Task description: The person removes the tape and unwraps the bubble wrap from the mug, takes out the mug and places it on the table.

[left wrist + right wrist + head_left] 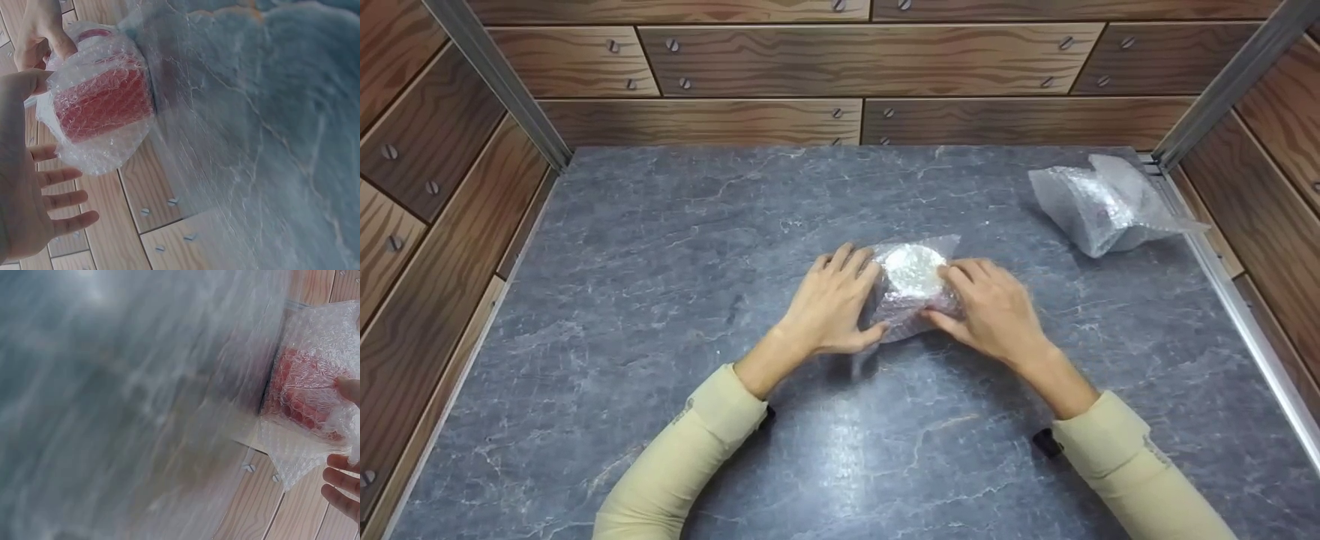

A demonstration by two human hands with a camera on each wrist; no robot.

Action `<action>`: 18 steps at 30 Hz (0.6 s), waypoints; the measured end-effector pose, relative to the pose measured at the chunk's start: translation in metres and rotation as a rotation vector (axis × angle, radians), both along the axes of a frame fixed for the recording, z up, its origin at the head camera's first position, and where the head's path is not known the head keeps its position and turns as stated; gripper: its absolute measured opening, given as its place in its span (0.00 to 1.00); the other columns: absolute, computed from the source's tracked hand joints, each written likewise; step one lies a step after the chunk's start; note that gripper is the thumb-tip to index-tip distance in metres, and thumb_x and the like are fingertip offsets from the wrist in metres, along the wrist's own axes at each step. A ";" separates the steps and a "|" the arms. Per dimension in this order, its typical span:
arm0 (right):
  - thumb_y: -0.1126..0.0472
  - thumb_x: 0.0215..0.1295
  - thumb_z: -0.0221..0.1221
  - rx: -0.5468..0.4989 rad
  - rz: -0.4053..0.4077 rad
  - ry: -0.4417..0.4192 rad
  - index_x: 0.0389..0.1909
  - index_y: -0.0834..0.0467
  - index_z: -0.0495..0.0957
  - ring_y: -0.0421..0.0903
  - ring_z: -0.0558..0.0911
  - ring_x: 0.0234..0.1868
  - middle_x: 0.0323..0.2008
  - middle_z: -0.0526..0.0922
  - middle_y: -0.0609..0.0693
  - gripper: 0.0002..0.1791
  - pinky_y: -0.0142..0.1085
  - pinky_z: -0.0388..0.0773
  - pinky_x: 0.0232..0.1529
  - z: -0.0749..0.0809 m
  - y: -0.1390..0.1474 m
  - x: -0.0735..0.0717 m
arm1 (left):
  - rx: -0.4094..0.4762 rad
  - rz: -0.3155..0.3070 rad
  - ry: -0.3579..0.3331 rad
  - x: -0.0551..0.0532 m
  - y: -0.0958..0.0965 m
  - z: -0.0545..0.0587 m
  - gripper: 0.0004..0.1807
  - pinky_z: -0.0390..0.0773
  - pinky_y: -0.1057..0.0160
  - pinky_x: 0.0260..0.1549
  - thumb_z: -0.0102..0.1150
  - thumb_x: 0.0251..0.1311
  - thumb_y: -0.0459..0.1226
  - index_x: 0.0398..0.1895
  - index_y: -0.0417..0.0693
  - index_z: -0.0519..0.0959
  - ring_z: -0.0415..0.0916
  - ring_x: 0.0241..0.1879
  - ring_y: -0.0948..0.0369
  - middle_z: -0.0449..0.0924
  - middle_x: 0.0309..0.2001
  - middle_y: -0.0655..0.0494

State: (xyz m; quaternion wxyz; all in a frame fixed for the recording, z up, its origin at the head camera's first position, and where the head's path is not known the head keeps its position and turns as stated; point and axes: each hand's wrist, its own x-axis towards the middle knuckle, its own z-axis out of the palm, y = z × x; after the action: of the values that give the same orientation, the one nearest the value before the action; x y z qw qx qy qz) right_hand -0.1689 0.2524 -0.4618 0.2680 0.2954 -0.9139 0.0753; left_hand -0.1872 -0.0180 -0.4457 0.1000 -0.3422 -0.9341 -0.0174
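A red item with a round pale top, wrapped in clear bubble wrap (913, 271), stands on the table between both hands; its exact kind is obscured by the wrap. Along its left side lies the left hand (834, 304), thumb tip at the wrap's near edge. In the left wrist view the fingers of that left hand (28, 197) are straight and spread. From the right, the right hand (997, 307) holds the wrapped item, with its thumb toward the near side and fingers at the top edge. The right wrist view shows its thumb (349, 389) pressing the bubble wrap (315, 337).
Another bubble-wrapped bundle (1099, 206) sits at the far right corner of the grey marbled table (660, 247), its contents unclear. Metal posts (502, 75) and wood-patterned panels (870, 60) border the table at the back and sides.
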 end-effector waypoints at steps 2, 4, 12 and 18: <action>0.38 0.57 0.74 0.000 0.000 -0.010 0.52 0.58 0.81 0.58 0.86 0.45 0.47 0.87 0.59 0.33 0.50 0.89 0.46 0.000 -0.003 0.001 | 0.000 0.002 0.015 0.001 -0.003 -0.001 0.42 0.78 0.42 0.70 0.57 0.60 0.68 0.65 0.48 0.70 0.70 0.75 0.42 0.72 0.74 0.45; 0.38 0.57 0.74 0.002 -0.001 -0.015 0.52 0.58 0.80 0.58 0.86 0.44 0.47 0.87 0.59 0.33 0.50 0.89 0.44 0.001 -0.006 0.002 | -0.002 0.006 0.024 0.001 -0.005 -0.001 0.42 0.79 0.43 0.69 0.57 0.59 0.68 0.65 0.48 0.70 0.70 0.74 0.43 0.72 0.73 0.45; 0.38 0.58 0.73 0.014 -0.003 -0.014 0.52 0.58 0.80 0.56 0.86 0.43 0.46 0.87 0.58 0.32 0.48 0.89 0.41 0.001 -0.016 0.003 | 0.007 0.013 0.034 0.004 -0.015 0.000 0.42 0.80 0.43 0.68 0.59 0.58 0.67 0.64 0.47 0.70 0.71 0.73 0.43 0.73 0.72 0.46; 0.37 0.59 0.72 0.017 0.008 -0.004 0.52 0.58 0.80 0.56 0.86 0.43 0.46 0.87 0.58 0.32 0.48 0.89 0.42 0.001 -0.023 0.003 | 0.025 0.013 0.016 0.007 -0.023 0.000 0.42 0.79 0.41 0.68 0.60 0.58 0.66 0.64 0.46 0.70 0.71 0.73 0.42 0.73 0.73 0.44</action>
State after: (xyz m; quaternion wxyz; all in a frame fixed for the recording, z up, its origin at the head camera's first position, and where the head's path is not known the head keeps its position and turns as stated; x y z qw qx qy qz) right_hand -0.1661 0.2298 -0.4610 0.2633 0.3011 -0.9139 0.0692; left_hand -0.1806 -0.0409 -0.4459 0.1120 -0.3351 -0.9351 -0.0256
